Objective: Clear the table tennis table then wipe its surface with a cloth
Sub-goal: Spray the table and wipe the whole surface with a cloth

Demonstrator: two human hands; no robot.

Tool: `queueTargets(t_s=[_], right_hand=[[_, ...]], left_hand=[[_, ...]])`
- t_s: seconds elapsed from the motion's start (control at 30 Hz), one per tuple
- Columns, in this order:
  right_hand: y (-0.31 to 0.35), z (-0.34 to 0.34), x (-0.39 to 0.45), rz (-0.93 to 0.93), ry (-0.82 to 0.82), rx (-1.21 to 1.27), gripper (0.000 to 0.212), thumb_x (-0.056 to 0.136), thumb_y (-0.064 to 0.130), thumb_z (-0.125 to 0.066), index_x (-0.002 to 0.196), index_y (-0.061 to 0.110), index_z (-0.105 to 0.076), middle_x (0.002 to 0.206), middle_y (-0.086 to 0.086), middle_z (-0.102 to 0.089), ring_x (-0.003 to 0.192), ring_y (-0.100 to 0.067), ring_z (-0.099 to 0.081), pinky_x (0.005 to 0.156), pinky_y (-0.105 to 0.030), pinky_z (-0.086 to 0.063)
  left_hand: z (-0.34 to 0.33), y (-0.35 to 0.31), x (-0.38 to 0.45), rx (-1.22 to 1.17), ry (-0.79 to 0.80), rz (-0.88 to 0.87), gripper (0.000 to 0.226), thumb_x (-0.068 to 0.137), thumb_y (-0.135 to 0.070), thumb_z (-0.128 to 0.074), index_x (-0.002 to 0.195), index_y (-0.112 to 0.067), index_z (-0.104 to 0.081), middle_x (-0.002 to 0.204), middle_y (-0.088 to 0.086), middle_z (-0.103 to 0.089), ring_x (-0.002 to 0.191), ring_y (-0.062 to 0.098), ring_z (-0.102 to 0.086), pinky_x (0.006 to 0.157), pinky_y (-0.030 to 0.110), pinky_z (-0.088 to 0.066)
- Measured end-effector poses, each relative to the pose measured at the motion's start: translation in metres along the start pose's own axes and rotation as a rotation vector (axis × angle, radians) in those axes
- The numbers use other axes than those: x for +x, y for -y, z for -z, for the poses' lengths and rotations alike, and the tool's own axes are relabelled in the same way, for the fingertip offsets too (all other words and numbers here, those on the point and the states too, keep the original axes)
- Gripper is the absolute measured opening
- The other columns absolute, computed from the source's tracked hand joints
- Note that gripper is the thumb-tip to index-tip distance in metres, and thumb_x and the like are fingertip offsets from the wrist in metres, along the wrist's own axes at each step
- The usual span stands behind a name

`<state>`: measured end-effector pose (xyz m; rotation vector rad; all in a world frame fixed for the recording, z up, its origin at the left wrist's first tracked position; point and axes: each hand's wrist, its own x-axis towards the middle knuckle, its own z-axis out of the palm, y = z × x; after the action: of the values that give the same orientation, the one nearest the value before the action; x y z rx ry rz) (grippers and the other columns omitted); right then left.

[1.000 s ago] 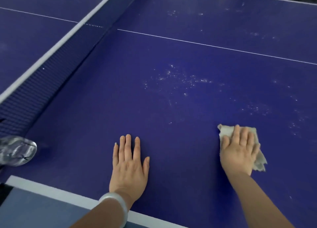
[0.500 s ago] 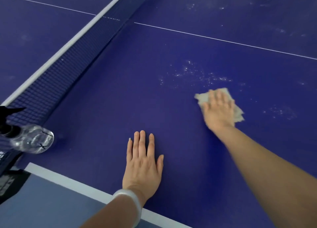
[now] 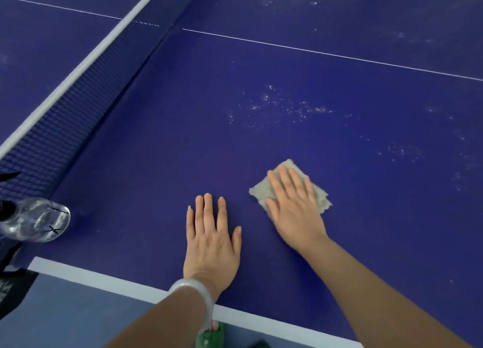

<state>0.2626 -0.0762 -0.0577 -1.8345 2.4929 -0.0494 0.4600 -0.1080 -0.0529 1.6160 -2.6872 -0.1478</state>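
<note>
A: Blue surface [image 3: 156, 164] is still showing white specks toward its middle. Right hand [image 3: 292, 206] is pressing the cloth [image 3: 322, 198] flat near the front edge, fingers straight.

B: Left hand [image 3: 211, 238] is bracing, fingers flat, gripping nothing. Risk: the spray bottle [image 3: 36, 219] at the net-side corner is getting knocked off by a wide stroke.

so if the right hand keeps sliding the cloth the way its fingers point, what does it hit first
Probably the patch of white specks on the table. The right hand, flat on the cloth, points up and slightly left; nothing solid lies that way before the white centre line.
</note>
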Motion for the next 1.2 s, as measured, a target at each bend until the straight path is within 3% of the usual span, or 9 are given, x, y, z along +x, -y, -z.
queueTargets(t_s=[0.1,0.2,0.27,0.37,0.47,0.67,0.93,1.07,1.2], right_hand=[[-0.072,0.004,-0.029,-0.488,-0.029,0.046,0.060,0.101,0.044,-0.014,0.155,0.020,-0.014,0.161,-0.009,-0.016,0.149,-0.026,-0.008,0.121,-0.050,-0.005],[-0.076,0.007,-0.059,-0.830,-0.036,0.119,0.059,0.102,0.041,-0.015,0.155,0.016,-0.009,0.162,-0.011,-0.009,0.150,-0.029,-0.003,0.120,-0.053,-0.003],[-0.035,0.004,-0.067,-0.802,-0.090,0.083,0.061,0.101,0.041,-0.015,0.155,0.013,-0.016,0.160,-0.014,-0.017,0.149,-0.031,-0.011,0.119,-0.054,-0.006],[0.033,0.001,-0.086,-0.415,-0.048,0.023,0.062,0.099,0.041,-0.021,0.153,0.013,-0.024,0.159,-0.012,-0.023,0.148,-0.030,-0.016,0.118,-0.052,-0.014],[0.031,0.001,-0.122,-0.094,0.028,-0.016,0.059,0.101,0.040,-0.024,0.155,0.017,-0.018,0.162,-0.005,-0.015,0.150,-0.024,-0.009,0.118,-0.049,-0.015],[-0.057,-0.004,-0.191,-0.827,-0.075,0.060,0.064,0.098,0.051,-0.007,0.155,0.022,-0.015,0.161,-0.005,-0.017,0.150,-0.022,-0.009,0.121,-0.047,-0.007],[-0.050,0.001,-0.193,-0.856,-0.114,0.098,0.062,0.098,0.044,-0.015,0.154,0.021,-0.022,0.161,-0.003,-0.015,0.150,-0.020,-0.008,0.122,-0.044,-0.002],[-0.051,-0.001,-0.193,-0.844,-0.120,0.090,0.061,0.098,0.043,-0.018,0.154,0.020,-0.022,0.161,-0.004,-0.015,0.150,-0.021,-0.008,0.121,-0.047,-0.004],[-0.052,-0.002,-0.193,-0.841,-0.117,0.082,0.059,0.099,0.041,-0.021,0.154,0.019,-0.023,0.161,-0.006,-0.017,0.150,-0.023,-0.009,0.120,-0.050,-0.009]], left_hand=[[0.001,-0.001,0.000,-0.012,0.005,-0.008,0.068,0.097,-0.047,-0.017,0.149,-0.006,-0.031,0.155,0.022,-0.027,0.147,0.035,-0.018,0.118,0.051,-0.015],[0.000,0.000,-0.001,-0.026,0.014,-0.007,0.069,0.097,-0.047,-0.016,0.149,-0.005,-0.031,0.155,0.023,-0.027,0.147,0.036,-0.018,0.118,0.053,-0.016],[0.000,0.000,-0.001,-0.023,0.018,-0.019,0.069,0.097,-0.047,-0.017,0.149,-0.004,-0.031,0.154,0.024,-0.027,0.146,0.037,-0.018,0.118,0.053,-0.017],[0.000,0.000,-0.001,-0.027,0.009,-0.023,0.069,0.096,-0.046,-0.019,0.148,-0.003,-0.032,0.153,0.025,-0.028,0.145,0.039,-0.020,0.118,0.054,-0.018],[0.000,0.001,-0.001,-0.037,0.012,-0.028,0.069,0.096,-0.045,-0.019,0.149,-0.002,-0.031,0.153,0.026,-0.027,0.146,0.039,-0.019,0.118,0.055,-0.017],[0.000,0.002,-0.001,-0.052,0.023,-0.036,0.069,0.096,-0.045,-0.020,0.148,-0.001,-0.031,0.152,0.028,-0.027,0.145,0.042,-0.019,0.118,0.056,-0.017],[-0.001,0.007,-0.002,-0.123,0.012,-0.048,0.067,0.099,-0.048,-0.023,0.149,-0.004,-0.029,0.155,0.026,-0.023,0.147,0.038,-0.012,0.121,0.052,-0.006],[0.006,-0.008,0.004,-0.459,-0.001,0.068,0.050,0.100,-0.023,-0.046,0.145,-0.004,-0.038,0.156,0.017,-0.021,0.148,0.030,-0.010,0.121,0.048,-0.008],[0.014,-0.085,-0.003,-0.585,0.009,-0.213,0.045,0.099,-0.018,-0.047,0.142,-0.006,-0.042,0.154,0.011,-0.028,0.147,0.025,-0.017,0.121,0.042,-0.013]])
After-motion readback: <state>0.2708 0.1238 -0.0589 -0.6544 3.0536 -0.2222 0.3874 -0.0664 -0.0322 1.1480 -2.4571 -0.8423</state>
